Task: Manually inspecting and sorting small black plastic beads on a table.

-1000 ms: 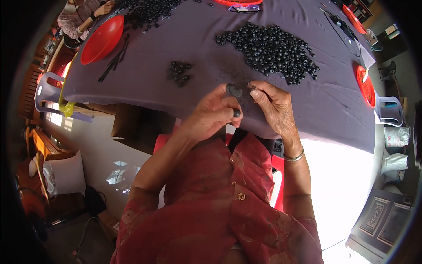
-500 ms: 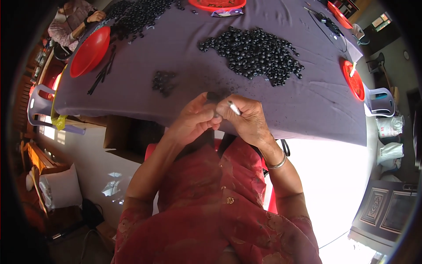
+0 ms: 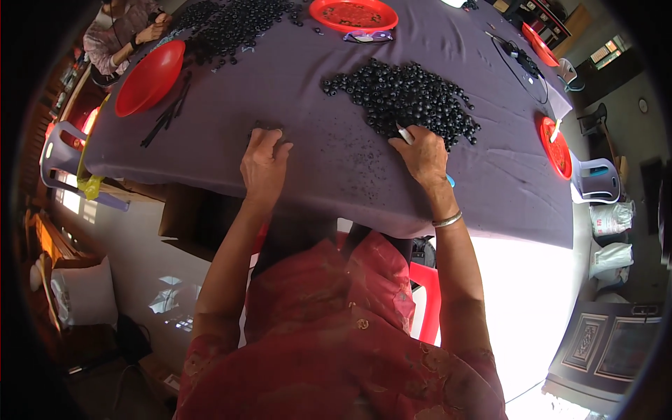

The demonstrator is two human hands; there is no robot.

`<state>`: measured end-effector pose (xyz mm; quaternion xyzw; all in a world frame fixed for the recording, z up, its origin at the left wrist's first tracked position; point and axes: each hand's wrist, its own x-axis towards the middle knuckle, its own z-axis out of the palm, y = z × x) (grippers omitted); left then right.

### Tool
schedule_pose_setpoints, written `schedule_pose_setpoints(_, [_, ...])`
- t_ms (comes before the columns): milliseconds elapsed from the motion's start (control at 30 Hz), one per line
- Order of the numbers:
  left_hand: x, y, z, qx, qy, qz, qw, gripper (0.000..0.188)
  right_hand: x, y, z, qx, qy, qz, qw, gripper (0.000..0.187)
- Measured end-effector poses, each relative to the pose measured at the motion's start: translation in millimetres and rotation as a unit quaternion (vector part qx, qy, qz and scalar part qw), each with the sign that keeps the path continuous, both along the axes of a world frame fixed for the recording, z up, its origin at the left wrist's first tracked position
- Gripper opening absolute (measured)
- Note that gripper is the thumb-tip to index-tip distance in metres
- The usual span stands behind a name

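Note:
A wide heap of small black ring-like parts (image 3: pixel 413 94) lies on the purple-grey tablecloth. At its near edge my right hand (image 3: pixel 425 159) is closed round a slim tool whose white end (image 3: pixel 404 133) shows at the fingers. A blue end (image 3: pixel 450 180) sticks out beside the wrist. Whether the fingers also touch a part is hidden. My left hand (image 3: pixel 264 164) is curled, fingertips down, at a small group of black parts (image 3: pixel 269 127) that it mostly covers. What its fingers hold, if anything, I cannot make out. Dark crumbs are scattered between the hands.
A red bowl (image 3: pixel 150 78) and thin black strips (image 3: pixel 168 112) lie at the left. Red trays (image 3: pixel 353 15) stand far and right (image 3: pixel 555 147). A black cable (image 3: pixel 521 59) lies far right. Another person's hand (image 3: pixel 154 29) is by a far-left black heap (image 3: pixel 245 24).
My hands, together near the table edge before, have moved apart and forward. The left reached the small group, the right the big heap, with the tool still in it.

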<state>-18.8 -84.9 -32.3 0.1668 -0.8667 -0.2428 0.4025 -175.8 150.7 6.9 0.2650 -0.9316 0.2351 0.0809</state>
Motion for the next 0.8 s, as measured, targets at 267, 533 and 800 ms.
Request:
schedule_pose_setpoints(267, [0.9,2.8,4.0,0.053,0.047,-0.027,0.997,0.028,22.9,-2.0,14.0,-0.161,-0.016,0.101,0.982,0.020])
schedule_pose_setpoints(533, [14.5,53.2,35.4,0.569,-0.007,-0.288,0.770,0.018,76.4,-14.2,35.1,-0.333,-0.180,0.239,0.894,0.021])
schedule_pose_setpoints(800, [23.3,71.6,45.1,0.632,0.001,-0.397,0.666,0.021,90.2,-12.8,30.4,-0.386,-0.191,0.272,0.861,0.021])
